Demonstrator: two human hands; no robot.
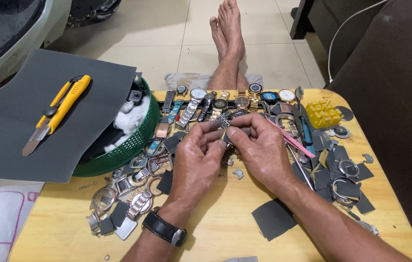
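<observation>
Right, both hands up over the wooden table (215, 228): left hand (197, 157) pinches a small watch link (224, 122) w/ a dark sandpaper scrap, right hand (259, 145) pinches the other end, pink tweezers (290, 139) tucked along it for quick reach.

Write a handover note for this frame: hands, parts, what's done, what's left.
Left hand: pinching a small piece of dark grey abrasive sheet.
Right hand: fingertips on a small silver metal watch part, held between both hands above the yellow wooden table.
Nearby: row of finished wristwatches along the far edge; loose bare watch cases on the left; cut grey sheet squares scattered right; pink tweezers by the right hand; yellow utility knife on a large grey sheet over the green plastic basket.
Done: sheets cut up.
Left: cannot tell how far the part in hand has got; loose cases remain.
</observation>
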